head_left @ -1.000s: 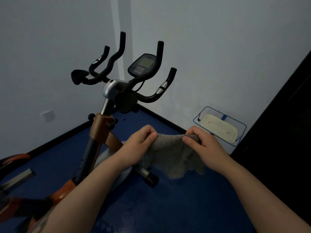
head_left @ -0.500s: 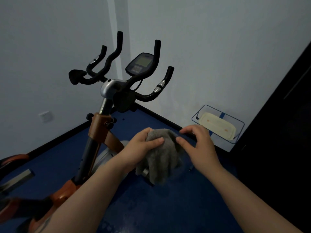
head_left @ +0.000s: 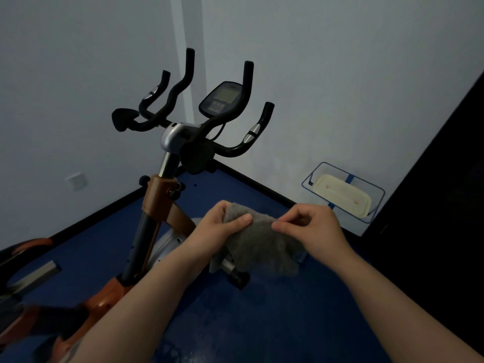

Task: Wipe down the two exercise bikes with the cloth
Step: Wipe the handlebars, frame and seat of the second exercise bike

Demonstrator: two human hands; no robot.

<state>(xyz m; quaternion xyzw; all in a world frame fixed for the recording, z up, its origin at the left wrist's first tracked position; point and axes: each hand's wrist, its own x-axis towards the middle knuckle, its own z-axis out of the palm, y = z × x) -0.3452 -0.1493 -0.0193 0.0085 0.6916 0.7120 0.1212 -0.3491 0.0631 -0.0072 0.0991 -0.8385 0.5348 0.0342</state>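
Note:
An orange-framed exercise bike (head_left: 159, 203) stands in the room's corner, with black handlebars (head_left: 230, 150) and a small console (head_left: 221, 99) on top. In front of it I hold a grey cloth (head_left: 262, 242) at chest height with both hands. My left hand (head_left: 222, 226) grips the cloth's left end, thumb on top. My right hand (head_left: 311, 229) pinches its upper edge from the right. The cloth hangs down between them and hides part of the bike's front foot. Part of a second orange bike (head_left: 23, 247) shows at the far left edge.
A blue wire basket (head_left: 377, 203) holding a cream tray stands on the blue floor against the right wall. A dark panel or door (head_left: 445, 179) fills the right side. A wall socket (head_left: 76, 180) sits low on the left wall.
The cloth was stretched between both hands, then bunched in my left hand. My right hand let go briefly and now pinches the cloth's top edge again, spreading it a little.

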